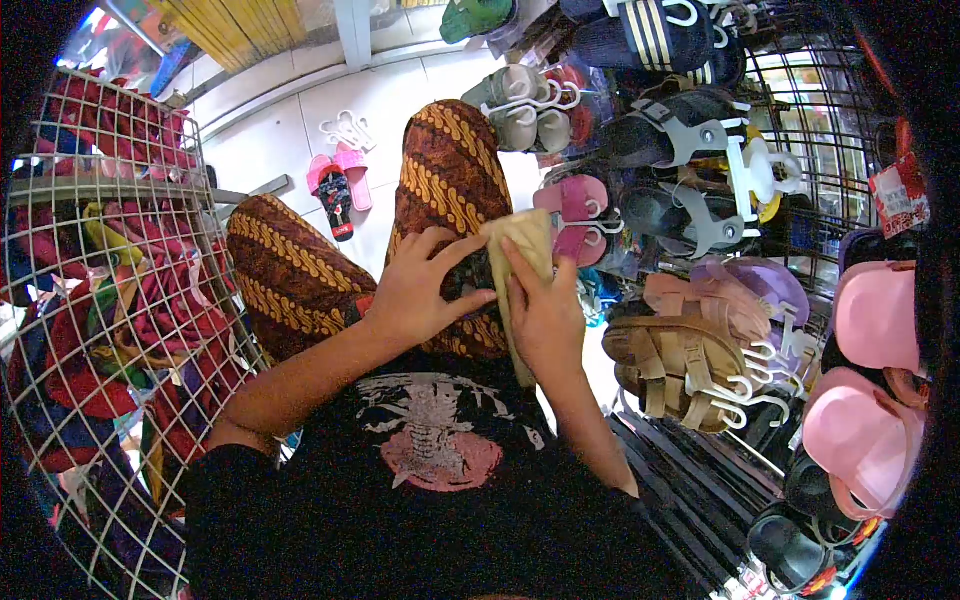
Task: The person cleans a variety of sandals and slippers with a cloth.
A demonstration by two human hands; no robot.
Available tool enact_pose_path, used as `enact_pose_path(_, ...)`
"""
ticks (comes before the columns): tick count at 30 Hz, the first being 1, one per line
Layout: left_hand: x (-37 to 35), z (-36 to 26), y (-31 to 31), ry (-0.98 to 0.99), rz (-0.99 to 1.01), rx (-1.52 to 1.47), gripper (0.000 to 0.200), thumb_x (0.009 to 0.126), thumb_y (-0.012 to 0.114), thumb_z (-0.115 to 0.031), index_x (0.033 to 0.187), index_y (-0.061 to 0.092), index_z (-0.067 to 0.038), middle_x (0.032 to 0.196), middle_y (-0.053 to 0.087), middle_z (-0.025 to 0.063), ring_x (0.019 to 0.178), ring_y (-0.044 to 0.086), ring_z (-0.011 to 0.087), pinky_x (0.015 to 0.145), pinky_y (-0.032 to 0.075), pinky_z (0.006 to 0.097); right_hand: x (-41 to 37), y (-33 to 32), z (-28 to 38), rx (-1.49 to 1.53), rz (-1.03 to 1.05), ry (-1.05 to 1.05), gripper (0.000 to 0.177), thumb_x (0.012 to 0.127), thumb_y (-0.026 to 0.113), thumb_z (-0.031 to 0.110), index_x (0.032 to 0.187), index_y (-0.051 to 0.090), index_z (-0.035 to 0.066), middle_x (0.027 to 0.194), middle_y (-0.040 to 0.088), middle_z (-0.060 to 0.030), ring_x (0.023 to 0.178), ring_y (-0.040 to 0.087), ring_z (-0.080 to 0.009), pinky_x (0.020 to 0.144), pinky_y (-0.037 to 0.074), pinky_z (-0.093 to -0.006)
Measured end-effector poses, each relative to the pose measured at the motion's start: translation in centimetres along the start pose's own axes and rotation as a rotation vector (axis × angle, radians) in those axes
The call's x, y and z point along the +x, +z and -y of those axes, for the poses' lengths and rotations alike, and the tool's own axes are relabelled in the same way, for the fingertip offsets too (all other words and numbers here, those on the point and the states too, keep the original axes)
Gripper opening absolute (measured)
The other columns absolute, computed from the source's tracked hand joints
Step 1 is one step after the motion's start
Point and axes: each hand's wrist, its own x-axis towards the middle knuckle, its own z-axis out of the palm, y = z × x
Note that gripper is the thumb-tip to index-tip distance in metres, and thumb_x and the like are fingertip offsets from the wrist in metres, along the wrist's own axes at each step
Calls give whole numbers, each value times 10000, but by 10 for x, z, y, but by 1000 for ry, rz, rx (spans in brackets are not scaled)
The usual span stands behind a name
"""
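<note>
A folded pale yellow cloth (522, 235) lies under the fingers of my right hand (545, 310), which presses and grips it over my right thigh. My left hand (420, 285) is beside it, index finger reaching the cloth's edge. Its thumb and fingers curve around a dark item (468, 282) on my lap; the kind of item cannot be made out, as the hand and cloth cover much of it. Brown and gold patterned trousers (455, 175) are beneath both hands.
Hung sandals crowd my right side: brown sandals (670, 365), pink sandals (578, 215) and grey sandals (525, 105). Pink caps (865, 430) are at far right. A wire grid basket (110, 290) with colourful goods stands left. Pink and black slippers (340, 190) lie on the tiled floor.
</note>
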Motion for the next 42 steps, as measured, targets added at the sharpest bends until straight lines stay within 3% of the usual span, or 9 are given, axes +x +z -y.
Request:
enact_pose_path(3,1,-2,0,10,-6,3,581,787,745,-419,1284,581,-167,1120,562,147,1018,541,348,886,470,442,20,13,-2,8,-35,-27,509,904,610,215,1380,521,371,1119,468,-214,837,624,-400,676,564,-452)
enact_pose_path(7,5,0,-2,-29,-3,32,537,791,743,-377,1261,591,-167,1113,559,135,1041,533,340,910,463,430,4,0,0,83,121,49,452,953,570,176,1384,543,310,1111,450,-241,1008,567,-433,837,506,-474)
enact_pose_path(10,9,1,-1,-34,-1,2,530,791,742,-375,1247,598,-146,1118,565,131,1049,530,334,927,453,427,2,-4,-4,87,169,78,448,951,574,185,1386,544,286,1115,456,-237,997,566,-425,838,506,-464)
enact_pose_path(15,10,1,5,-42,5,2,522,799,735,-364,1255,599,-150,1138,570,140,1035,535,333,908,459,424,46,22,-6,109,-67,17,412,967,546,193,1374,559,249,1060,478,-215,933,571,-396,797,506,-430)
enact_pose_path(21,12,9,4,-28,-3,23,550,825,712,-404,1308,587,-173,1114,579,152,999,542,334,898,461,430,5,9,-11,107,112,82,400,959,555,187,1354,582,241,1078,479,-237,953,572,-419,814,507,-444)
enact_pose_path(27,9,11,8,-61,65,-20,586,813,737,-416,1315,581,-156,1192,567,181,1123,524,372,992,439,463,50,27,-4,145,-4,35,413,924,588,227,1335,592,262,1074,480,-255,958,567,-442,820,504,-500)
enact_pose_path(31,12,15,8,-56,15,-85,532,811,724,-439,1255,620,-165,1123,582,140,1013,546,342,917,442,440,67,38,-8,205,-36,-25,391,920,589,255,1311,612,256,1100,484,-257,989,549,-444,874,475,-524)
enact_pose_path(34,13,18,7,-63,11,-81,528,810,723,-452,1255,624,-185,1128,584,135,1026,547,340,926,439,438,34,28,-18,115,-48,-104,371,949,574,234,1316,625,244,1101,489,-225,1063,514,-396,962,420,-427)
enact_pose_path(42,13,18,4,-18,27,-52,525,818,704,-478,1262,626,-209,1123,587,118,1022,550,331,919,449,432,70,46,-15,332,6,-3,361,973,553,252,1329,616,240,1135,508,-224,1060,536,-388,970,427,-420)
